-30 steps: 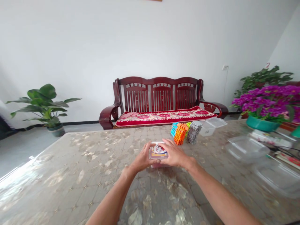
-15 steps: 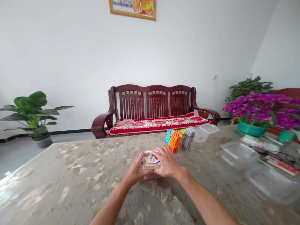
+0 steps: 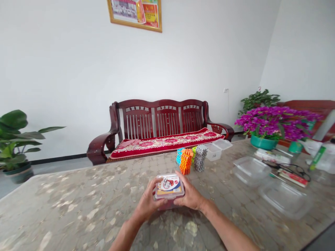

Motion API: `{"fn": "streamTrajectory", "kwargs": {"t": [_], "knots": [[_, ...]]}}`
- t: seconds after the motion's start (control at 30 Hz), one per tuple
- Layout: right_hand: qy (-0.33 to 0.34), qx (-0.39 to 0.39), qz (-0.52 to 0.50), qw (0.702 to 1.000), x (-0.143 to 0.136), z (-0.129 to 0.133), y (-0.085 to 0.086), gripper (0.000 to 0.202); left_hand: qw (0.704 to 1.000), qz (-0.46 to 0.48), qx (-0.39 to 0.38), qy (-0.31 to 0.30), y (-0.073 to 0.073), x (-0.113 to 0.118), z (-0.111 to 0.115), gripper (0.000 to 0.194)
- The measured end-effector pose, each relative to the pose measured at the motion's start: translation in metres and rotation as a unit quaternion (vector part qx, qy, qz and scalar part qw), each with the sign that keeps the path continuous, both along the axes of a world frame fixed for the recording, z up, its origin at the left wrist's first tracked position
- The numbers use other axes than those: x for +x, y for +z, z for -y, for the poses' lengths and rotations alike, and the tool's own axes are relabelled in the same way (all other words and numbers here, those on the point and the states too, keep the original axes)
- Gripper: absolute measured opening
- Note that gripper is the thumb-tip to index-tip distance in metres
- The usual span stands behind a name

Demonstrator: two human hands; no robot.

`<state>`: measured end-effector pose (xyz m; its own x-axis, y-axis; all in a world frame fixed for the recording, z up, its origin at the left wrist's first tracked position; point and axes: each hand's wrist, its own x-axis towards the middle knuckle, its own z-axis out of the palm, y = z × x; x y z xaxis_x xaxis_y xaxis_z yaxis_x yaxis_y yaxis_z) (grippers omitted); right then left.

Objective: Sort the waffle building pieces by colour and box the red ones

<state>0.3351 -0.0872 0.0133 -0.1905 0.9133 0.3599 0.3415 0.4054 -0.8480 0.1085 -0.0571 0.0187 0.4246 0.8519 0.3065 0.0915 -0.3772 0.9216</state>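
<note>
A small clear plastic box [image 3: 169, 190] with a printed label and handwritten marks on its lid is at the middle of the table, near its front. My left hand [image 3: 150, 200] grips the box's left side, thumb at the front. On the right side my right hand [image 3: 191, 195] holds it too, its thumb at the front edge. Something reddish shows inside the lower part of the box. Just behind stand an orange block stack [image 3: 186, 162], a grey stack [image 3: 200, 158], and blue [image 3: 179, 156] and green [image 3: 194, 153] ones partly hidden.
An open clear container [image 3: 214, 154] stands behind the stacks. To the right lie clear plastic containers [image 3: 251, 169], another clear piece [image 3: 285, 198], glasses [image 3: 295, 170] and purple flowers in a green pot [image 3: 264, 142]. A wooden bench [image 3: 167, 120] is beyond the table [image 3: 78, 198].
The view has turned right. My fingers have moved off the top of the lid to the box's sides, so more of the label shows.
</note>
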Motion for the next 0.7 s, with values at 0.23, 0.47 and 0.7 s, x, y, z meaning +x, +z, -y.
{"fn": "streamTrajectory", "kwargs": {"t": [0.23, 0.47, 0.7], "knots": [[0.014, -0.033, -0.094, 0.995, 0.023, 0.021, 0.007, 0.108, 0.996, 0.000, -0.046, -0.080, 0.007, 0.029, 0.009, 0.092], [0.037, -0.078, -0.131, 0.988, 0.063, 0.041, 0.017, 0.114, 0.993, -0.037, -0.026, -0.107, 0.007, 0.060, 0.014, 0.085], [-0.067, -0.068, -0.067, 0.993, 0.091, 0.068, 0.012, 0.106, 0.994, -0.036, 0.023, -0.097, -0.004, 0.092, 0.018, 0.082]]}}
